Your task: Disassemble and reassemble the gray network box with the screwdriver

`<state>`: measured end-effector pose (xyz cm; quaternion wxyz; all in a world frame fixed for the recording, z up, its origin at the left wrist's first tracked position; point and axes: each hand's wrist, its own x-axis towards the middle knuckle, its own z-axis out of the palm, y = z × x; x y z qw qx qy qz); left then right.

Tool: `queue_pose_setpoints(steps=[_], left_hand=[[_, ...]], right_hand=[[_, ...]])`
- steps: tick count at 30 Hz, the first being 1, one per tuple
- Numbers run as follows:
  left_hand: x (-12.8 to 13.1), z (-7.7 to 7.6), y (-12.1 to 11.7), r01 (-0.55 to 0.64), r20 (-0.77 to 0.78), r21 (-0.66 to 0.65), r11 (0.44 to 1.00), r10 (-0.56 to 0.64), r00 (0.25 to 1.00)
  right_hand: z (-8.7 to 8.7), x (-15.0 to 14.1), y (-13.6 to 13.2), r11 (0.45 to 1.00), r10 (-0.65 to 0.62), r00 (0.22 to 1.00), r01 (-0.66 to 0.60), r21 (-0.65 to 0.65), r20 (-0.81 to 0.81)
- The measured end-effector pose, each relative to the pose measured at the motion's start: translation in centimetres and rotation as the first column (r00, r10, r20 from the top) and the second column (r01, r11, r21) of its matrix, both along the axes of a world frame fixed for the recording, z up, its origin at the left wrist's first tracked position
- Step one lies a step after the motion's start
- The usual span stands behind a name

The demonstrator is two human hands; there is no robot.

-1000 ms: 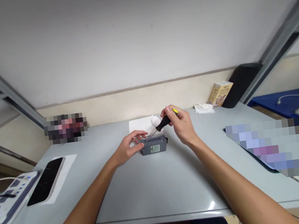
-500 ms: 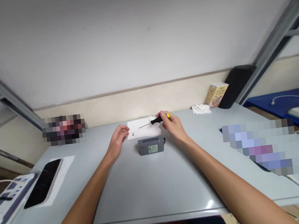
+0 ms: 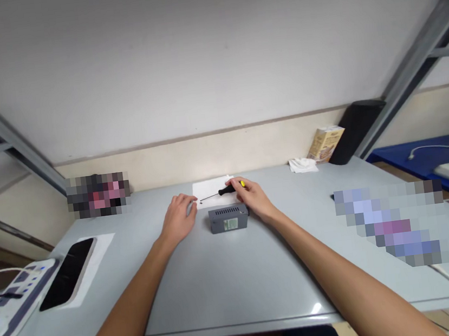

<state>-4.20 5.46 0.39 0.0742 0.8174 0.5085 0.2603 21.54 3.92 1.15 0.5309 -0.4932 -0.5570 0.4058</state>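
Note:
My right hand (image 3: 251, 196) is closed around the black and yellow handle of a screwdriver (image 3: 227, 189). Its thin shaft points left, with the tip at some tiny dark pieces, probably screws (image 3: 201, 202), on a white sheet of paper (image 3: 210, 186). At the left edge of the paper is my left hand (image 3: 179, 217), fingers apart and bent toward the small pieces, with nothing seen in it. Nearer to me than the paper, a dark grey metal box (image 3: 229, 222) with vent slots and a pale label stands on the table, touched by neither hand's fingers.
To the left lie a black-screened phone (image 3: 68, 274) on paper and a power strip (image 3: 19, 294) with cables. On the right are a blurred-out device (image 3: 391, 226) with a white cable, crumpled tissue (image 3: 303, 165), a yellow carton (image 3: 325, 143) and a black cylinder (image 3: 356, 131). A wall closes the back.
My left hand has left the grey box and moved to the paper's left edge. My right hand has taken the screwdriver off the box and lowered its tip leftward to the small dark pieces.

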Motion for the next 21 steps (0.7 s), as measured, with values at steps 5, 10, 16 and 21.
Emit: queue_pose_setpoints(steps=[5,10,16,21], left_hand=[[-0.1,0.0,0.0,-0.013,0.006,-0.005,1.000,0.013,1.000],[0.0,0.2,-0.1,0.019,0.052,0.001,1.000,-0.019,0.998],[0.3,0.7,-0.4,0.057,0.087,0.054,0.997,-0.062,0.994],[0.3,0.8,-0.5,0.053,0.086,0.086,0.995,-0.060,0.995]], right_hand=[[0.5,0.1,-0.2,1.000,-0.023,0.997,0.022,-0.015,-0.079],[0.8,0.1,-0.2,1.000,-0.004,0.991,0.006,0.014,-0.132],[1.1,0.0,-0.3,1.000,0.003,0.990,0.001,0.028,-0.139],[1.4,0.1,-0.4,0.999,0.013,0.992,-0.008,0.038,-0.123]])
